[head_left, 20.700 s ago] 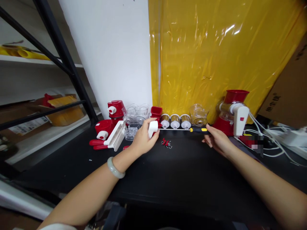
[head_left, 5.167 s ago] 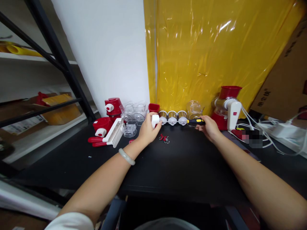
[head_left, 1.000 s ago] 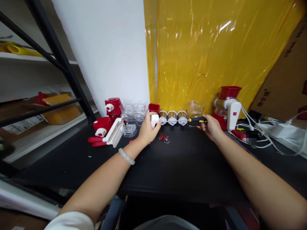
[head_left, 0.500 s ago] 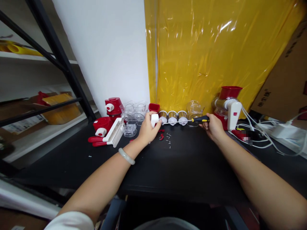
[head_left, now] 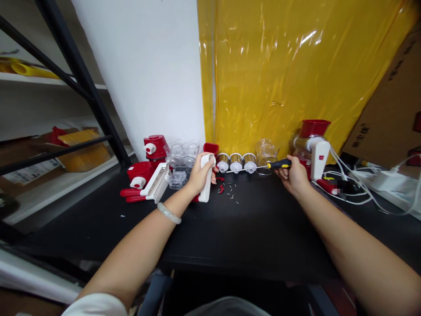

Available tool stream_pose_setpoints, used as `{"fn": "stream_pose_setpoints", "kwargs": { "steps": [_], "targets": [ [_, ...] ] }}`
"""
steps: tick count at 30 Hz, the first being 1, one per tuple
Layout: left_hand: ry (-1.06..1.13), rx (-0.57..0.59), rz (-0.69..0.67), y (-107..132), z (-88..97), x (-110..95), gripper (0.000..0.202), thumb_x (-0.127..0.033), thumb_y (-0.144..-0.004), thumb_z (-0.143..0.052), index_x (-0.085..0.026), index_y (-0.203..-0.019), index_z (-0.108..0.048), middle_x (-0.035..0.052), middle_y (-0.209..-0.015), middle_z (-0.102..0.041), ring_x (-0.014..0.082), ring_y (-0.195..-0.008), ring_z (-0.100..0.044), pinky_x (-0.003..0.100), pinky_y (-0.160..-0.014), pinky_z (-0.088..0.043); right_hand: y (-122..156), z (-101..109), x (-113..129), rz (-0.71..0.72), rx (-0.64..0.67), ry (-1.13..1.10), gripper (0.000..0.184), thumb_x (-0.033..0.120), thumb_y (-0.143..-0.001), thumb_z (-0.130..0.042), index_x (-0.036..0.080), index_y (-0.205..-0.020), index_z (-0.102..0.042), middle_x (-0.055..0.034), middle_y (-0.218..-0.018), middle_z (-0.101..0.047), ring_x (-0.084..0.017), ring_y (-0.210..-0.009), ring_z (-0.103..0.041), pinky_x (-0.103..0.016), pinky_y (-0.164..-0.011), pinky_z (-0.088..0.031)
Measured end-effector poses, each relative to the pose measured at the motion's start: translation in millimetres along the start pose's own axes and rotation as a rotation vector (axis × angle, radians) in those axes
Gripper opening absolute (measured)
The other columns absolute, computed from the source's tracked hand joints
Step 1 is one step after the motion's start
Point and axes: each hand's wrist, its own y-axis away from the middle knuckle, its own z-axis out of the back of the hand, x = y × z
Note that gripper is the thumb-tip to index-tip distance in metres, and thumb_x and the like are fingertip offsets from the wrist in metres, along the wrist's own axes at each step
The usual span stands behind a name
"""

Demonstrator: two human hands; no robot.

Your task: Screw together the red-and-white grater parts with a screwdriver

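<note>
My left hand point(head_left: 198, 174) is closed around a white crank handle point(head_left: 206, 186), held slanting above the table with its long side toward me. A bit of red shows at the handle's lower end. My right hand point(head_left: 294, 174) grips a screwdriver point(head_left: 279, 164) by its black and yellow handle; the thin shaft points left and its tip is close to the crank handle, though contact cannot be made out. Several small screws point(head_left: 232, 196) and small red parts point(head_left: 221, 189) lie on the black table just right of my left hand.
Three metal grater drums point(head_left: 236, 163) stand at the back beside clear plastic parts point(head_left: 266, 151). To the left are red grater bodies point(head_left: 140, 173), more white crank handles point(head_left: 157, 183) and clear cups point(head_left: 184, 153). An assembled rotary grater point(head_left: 314, 147) and white cables point(head_left: 365, 193) occupy the right.
The white crank handle has turned in my left hand, so its long side now shows. The screwdriver has shifted slightly right, and its tip has drawn back from the handle. A few screws lie differently.
</note>
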Motion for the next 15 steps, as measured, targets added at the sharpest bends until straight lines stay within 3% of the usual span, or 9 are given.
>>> {"fn": "stream_pose_setpoints", "kwargs": {
  "steps": [7,15],
  "targets": [
    [0.155,0.189,0.074,5.9,-1.2,-12.2,0.041,-0.048,-0.083,-0.057,-0.022,-0.11,-0.043,-0.0027,-0.064,-0.064,0.0132,-0.039,-0.056,0.025,-0.039,-0.047,3.5,-2.2,4.2,-0.011,0.007,-0.022,0.045,0.048,-0.086,-0.054,0.026,-0.06,-0.026,0.0091,-0.03,-0.028,-0.008,-0.025,-0.026,-0.024,-0.038,-0.041],
    [0.18,0.253,0.054,6.6,0.5,-11.6,0.04,-0.046,-0.083,-0.055,-0.019,-0.11,-0.046,0.0006,-0.063,-0.067,0.0146,-0.04,-0.058,0.024,-0.04,-0.047,7.9,-5.9,11.5,-0.002,0.023,0.005,0.042,0.051,-0.089,-0.051,0.026,-0.062,-0.03,0.0091,-0.032,-0.027,-0.009,-0.027,-0.027,-0.024,-0.037,-0.041]
  ]
}}
